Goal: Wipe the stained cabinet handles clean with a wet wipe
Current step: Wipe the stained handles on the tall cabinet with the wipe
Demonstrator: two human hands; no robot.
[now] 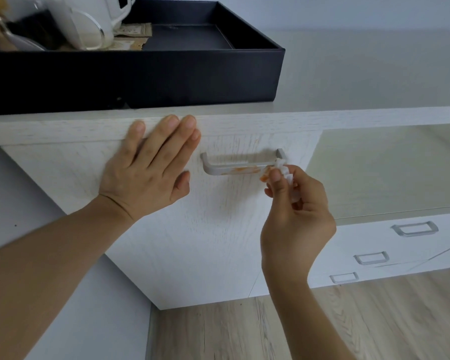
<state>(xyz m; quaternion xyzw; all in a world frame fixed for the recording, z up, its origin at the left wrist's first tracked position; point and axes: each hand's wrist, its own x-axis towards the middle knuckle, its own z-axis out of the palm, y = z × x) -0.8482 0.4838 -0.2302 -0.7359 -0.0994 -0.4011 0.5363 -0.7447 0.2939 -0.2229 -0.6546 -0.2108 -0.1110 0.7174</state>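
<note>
While the left hand (151, 167) lies flat against the pale wood-grain cabinet front (192, 242), its fingers (166, 141) straight and spread with the tips reaching up over the edge of the table (348, 74) above, the right hand (294, 214) holds a wet wipe (287, 175) at the right end of the cabinet handle (234, 166). The handle is a slim, brushed-metal bar, mounted level on the upper part of the cabinet front, with two short legs that bend back to the wood. Its left half looks clean and silver-grey. Along the lower front edge of its right half runs a streak of orange stain, thin and smeared. The wipe is white and bunched into a small crumpled wad, pinched between the right thumb and curled fingertips; it touches the handle close to the right leg. Its lower left part carries an orange smudge matching the stain on the bar.

On the table, above and to the left of the handle, sits a black tray (166, 74) holding a white kettle (94, 19) and some paper sachets (135, 29). To the lower right, a white drawer unit (374, 242) shows three more silver handles, which look clean. Below is a light wooden floor (244, 333).
</note>
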